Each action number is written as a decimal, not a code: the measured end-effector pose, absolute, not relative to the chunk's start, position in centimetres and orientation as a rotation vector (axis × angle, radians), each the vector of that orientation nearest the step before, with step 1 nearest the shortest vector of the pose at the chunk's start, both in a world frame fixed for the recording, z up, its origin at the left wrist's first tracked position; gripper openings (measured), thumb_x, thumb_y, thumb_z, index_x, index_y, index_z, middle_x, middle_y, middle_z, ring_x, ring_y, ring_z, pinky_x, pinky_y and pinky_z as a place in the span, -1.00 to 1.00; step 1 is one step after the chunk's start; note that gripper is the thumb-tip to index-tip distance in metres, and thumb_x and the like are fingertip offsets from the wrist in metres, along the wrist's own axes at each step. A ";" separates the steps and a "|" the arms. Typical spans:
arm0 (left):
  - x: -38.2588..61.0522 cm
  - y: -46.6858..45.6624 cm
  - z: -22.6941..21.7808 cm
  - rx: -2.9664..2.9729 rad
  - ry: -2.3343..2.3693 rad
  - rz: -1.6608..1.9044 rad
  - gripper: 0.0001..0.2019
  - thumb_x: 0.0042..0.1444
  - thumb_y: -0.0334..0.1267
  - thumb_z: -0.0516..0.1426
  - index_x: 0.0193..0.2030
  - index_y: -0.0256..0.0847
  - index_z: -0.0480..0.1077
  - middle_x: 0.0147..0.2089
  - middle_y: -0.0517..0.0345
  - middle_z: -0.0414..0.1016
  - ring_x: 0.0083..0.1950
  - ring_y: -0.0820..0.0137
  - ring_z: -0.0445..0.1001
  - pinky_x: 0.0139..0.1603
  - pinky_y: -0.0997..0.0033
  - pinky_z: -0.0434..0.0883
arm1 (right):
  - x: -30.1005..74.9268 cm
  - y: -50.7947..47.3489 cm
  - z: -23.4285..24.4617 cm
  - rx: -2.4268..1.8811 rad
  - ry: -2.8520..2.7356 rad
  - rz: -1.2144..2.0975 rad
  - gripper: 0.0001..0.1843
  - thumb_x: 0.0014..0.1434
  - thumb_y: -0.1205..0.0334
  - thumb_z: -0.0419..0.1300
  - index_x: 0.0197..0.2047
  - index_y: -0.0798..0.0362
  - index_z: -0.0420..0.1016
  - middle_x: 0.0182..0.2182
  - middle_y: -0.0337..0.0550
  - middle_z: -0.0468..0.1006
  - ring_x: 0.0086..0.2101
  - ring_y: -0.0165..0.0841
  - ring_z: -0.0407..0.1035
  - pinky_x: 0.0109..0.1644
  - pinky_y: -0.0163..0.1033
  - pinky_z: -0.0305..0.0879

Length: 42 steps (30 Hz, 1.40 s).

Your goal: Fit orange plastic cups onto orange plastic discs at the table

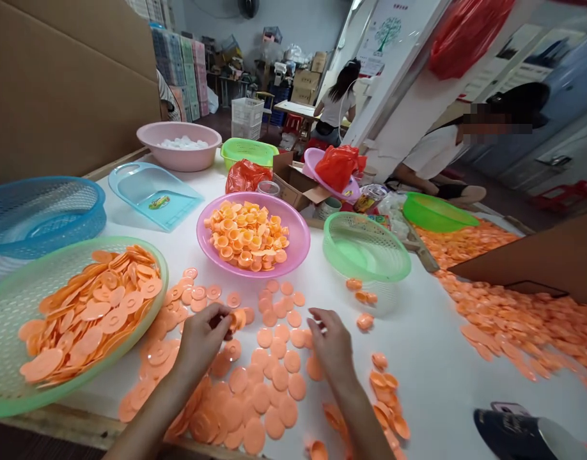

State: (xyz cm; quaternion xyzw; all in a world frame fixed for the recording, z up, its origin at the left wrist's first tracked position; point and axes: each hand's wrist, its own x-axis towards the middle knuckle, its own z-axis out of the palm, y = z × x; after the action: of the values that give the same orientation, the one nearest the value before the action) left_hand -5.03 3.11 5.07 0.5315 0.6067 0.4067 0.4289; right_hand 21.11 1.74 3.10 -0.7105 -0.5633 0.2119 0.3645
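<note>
My left hand [204, 335] is closed in a pinch on a small orange plastic cup [237, 319], above the orange discs on the table. My right hand [332, 345] hovers to the right of the loose discs [278, 377], its thumb and fingers apart with nothing visible between them. The flat round discs lie spread between and below both hands. Beyond them, a pink bowl [300, 252] holds a heap of small orange cups [245, 236]. At left, a green basket [0, 390] is filled with larger orange discs [96, 313]. Joined orange pieces [389, 406] form a line right of my right forearm.
Behind stand a blue basket [82, 217], a blue scoop tray [178, 207], a pale pink basin [178, 160] and a green basket [399, 265]. A large orange pile [528, 319] covers the right side. A dark cup-like object [507, 434] lies lower right. Other people sit beyond.
</note>
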 end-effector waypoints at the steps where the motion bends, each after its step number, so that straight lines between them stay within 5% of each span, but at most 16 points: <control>1: -4.4 4.1 6.5 1.349 1.509 1.079 -0.86 0.06 -0.23 0.09 -0.39 -0.19 0.46 -0.53 0.28 0.48 -0.48 0.45 0.48 -0.39 0.50 0.41 | 23.1 1.3 2.9 -1.898 -1.475 0.482 -0.67 0.08 0.17 0.12 -0.12 0.02 0.58 -0.20 -0.05 0.52 -0.20 -0.20 0.40 -0.10 -0.11 0.33; 9: -0.3 12.3 13.2 1.671 1.550 1.269 -0.71 0.02 -0.33 0.14 -0.09 -0.22 0.51 -0.09 0.09 0.58 -0.27 0.44 0.53 -0.25 0.45 0.44 | 27.0 -1.5 1.5 -1.977 -1.472 0.647 -0.71 0.01 0.24 0.15 -0.21 0.02 0.62 -0.21 -0.07 0.57 -0.17 -0.20 0.44 -0.02 -0.10 0.33; 14: -5.4 6.2 7.2 1.955 1.459 0.742 -0.81 0.06 -0.37 0.10 -0.27 -0.16 0.55 -0.34 0.18 0.56 -0.31 0.40 0.47 -0.27 0.42 0.38 | 26.5 -1.6 2.4 -1.871 -0.938 0.952 -0.67 -0.10 0.08 0.36 -0.26 0.07 0.61 -0.28 -0.07 0.62 -0.27 -0.20 0.49 -0.15 -0.11 0.41; 20: -7.6 2.1 0.7 2.034 1.518 0.479 -0.86 0.02 -0.36 0.18 -0.30 -0.13 0.57 -0.26 0.11 0.51 -0.16 0.30 0.41 -0.14 0.30 0.31 | 19.4 1.4 3.3 -1.552 -0.932 1.393 -0.71 -0.12 0.13 0.37 -0.29 0.07 0.66 -0.34 -0.09 0.65 -0.35 -0.27 0.51 -0.18 -0.14 0.46; 24: -6.3 2.9 0.4 2.037 1.633 0.541 -0.87 0.14 -0.26 0.15 -0.28 -0.14 0.55 -0.25 0.11 0.49 -0.13 0.27 0.40 -0.11 0.24 0.24 | 13.9 3.2 2.5 -1.565 -1.186 1.292 -0.80 -0.04 0.24 0.23 -0.33 0.04 0.65 -0.33 -0.12 0.63 -0.38 -0.32 0.48 -0.34 -0.24 0.42; 28: -6.0 3.1 0.4 2.043 1.610 0.523 -0.82 0.11 -0.24 0.20 -0.14 -0.10 0.53 -0.23 0.13 0.49 -0.10 0.27 0.39 -0.11 0.23 0.17 | 11.8 4.0 1.6 -1.672 -1.398 1.130 -0.89 -0.05 0.33 0.15 -0.46 0.04 0.51 -0.53 -0.25 0.53 -0.52 -0.40 0.36 -0.44 -0.32 0.26; 33: -5.7 2.6 0.0 2.106 1.562 0.480 -0.89 0.08 -0.22 0.24 -0.23 -0.05 0.55 -0.23 0.15 0.46 -0.12 0.29 0.37 -0.13 0.21 0.08 | 10.7 3.5 1.1 -1.783 -1.597 1.043 -0.91 -0.08 0.38 0.13 -0.54 0.04 0.43 -0.61 -0.30 0.45 -0.53 -0.42 0.31 -0.43 -0.35 0.16; 42: -5.9 3.5 1.3 1.739 1.406 0.519 -0.79 0.09 -0.29 0.11 -0.19 -0.14 0.56 -0.30 0.12 0.53 -0.24 0.33 0.44 -0.21 0.34 0.24 | 9.6 3.6 1.1 -1.871 -1.718 1.017 -0.87 -0.08 0.43 0.12 -0.58 0.03 0.32 -0.64 -0.33 0.38 -0.56 -0.44 0.25 -0.46 -0.36 0.05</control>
State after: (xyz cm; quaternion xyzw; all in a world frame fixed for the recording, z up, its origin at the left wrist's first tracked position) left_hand -5.87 3.46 1.28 0.6909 0.5584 0.2062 0.4103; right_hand 9.62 3.60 1.11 -0.6699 -0.6150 0.3642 0.2011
